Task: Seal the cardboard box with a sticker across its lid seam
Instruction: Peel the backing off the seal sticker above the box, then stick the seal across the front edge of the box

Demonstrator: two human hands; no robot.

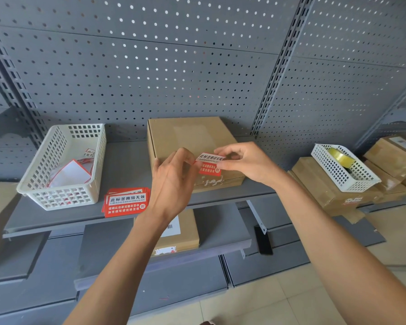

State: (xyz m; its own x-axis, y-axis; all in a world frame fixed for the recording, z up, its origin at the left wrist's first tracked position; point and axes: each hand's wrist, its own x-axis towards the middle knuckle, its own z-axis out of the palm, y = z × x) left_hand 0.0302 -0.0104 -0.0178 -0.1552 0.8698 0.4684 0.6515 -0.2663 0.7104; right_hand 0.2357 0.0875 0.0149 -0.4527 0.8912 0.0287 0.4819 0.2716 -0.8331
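While both bare forearms reached in from the lower edge of the view, the left hand (174, 177) and the right hand (244, 161) met above the front part of the cardboard box (188, 137). The sticker (210, 164), red with a white band of black print along its top, was held between them. The left grip was pressed together on the sticker's left edge, thumb against fingertips. The right grip pinched the sticker's right end in the same way. The sticker hung over the front edge of the lid, its lower part in front of the box's front face; whether it touched the cardboard could not be told.

The box lay closed on a grey metal shelf (124, 165), its back close to the perforated back panel (174, 66). Near the shelf's front edge, left of the left hand, lay a stack of stickers (126, 202) of the same kind. Farther left stood a white basket (42, 181) holding loose white and red paper pieces.

To the right, well apart from the box, a smaller white basket (326, 165) holding a roll of tape (340, 157) rested on stacked brown boxes (314, 181).
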